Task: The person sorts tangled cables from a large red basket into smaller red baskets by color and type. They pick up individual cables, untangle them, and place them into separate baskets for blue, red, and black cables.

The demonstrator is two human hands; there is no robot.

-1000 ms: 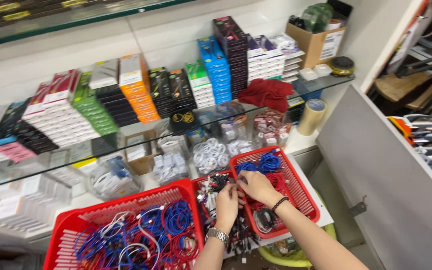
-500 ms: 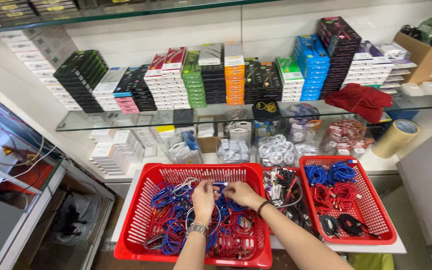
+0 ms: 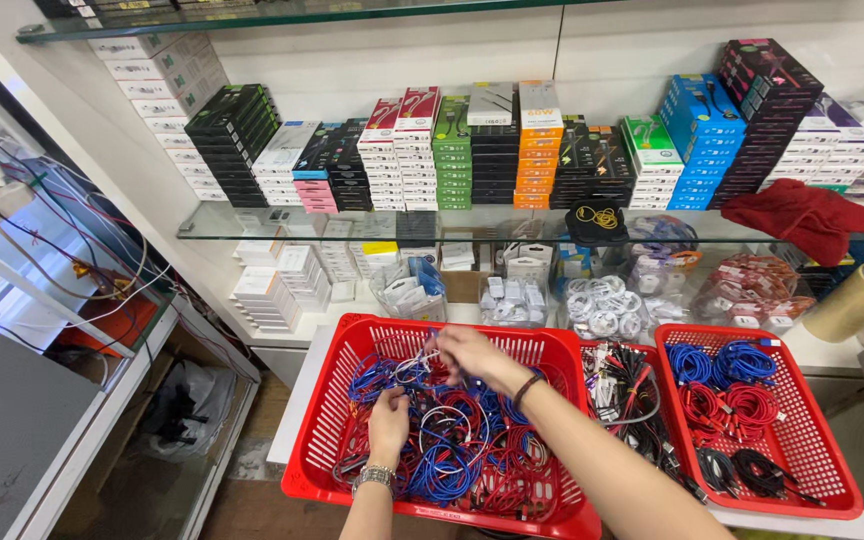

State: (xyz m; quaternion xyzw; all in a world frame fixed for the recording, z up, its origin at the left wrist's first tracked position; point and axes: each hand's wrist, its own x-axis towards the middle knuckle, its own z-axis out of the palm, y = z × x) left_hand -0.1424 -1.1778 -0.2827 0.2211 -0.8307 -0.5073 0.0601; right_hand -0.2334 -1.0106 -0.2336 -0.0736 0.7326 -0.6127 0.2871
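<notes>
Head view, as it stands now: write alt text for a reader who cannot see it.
Both hands work in a large red basket of tangled blue, red and white cables: the left hand, a watch on its wrist, rests on the pile, the right hand pinches a cable. A smaller red basket of coiled cables stands to the right, below glass shelves of stacked boxes.

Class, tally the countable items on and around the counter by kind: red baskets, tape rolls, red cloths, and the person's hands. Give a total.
Red baskets: 2 (large red basket, small red basket)
Tape rolls: 1 (tape roll)
Red cloths: 1 (red cloth)
Hands: 2 (left hand, right hand)
Total: 6
</notes>
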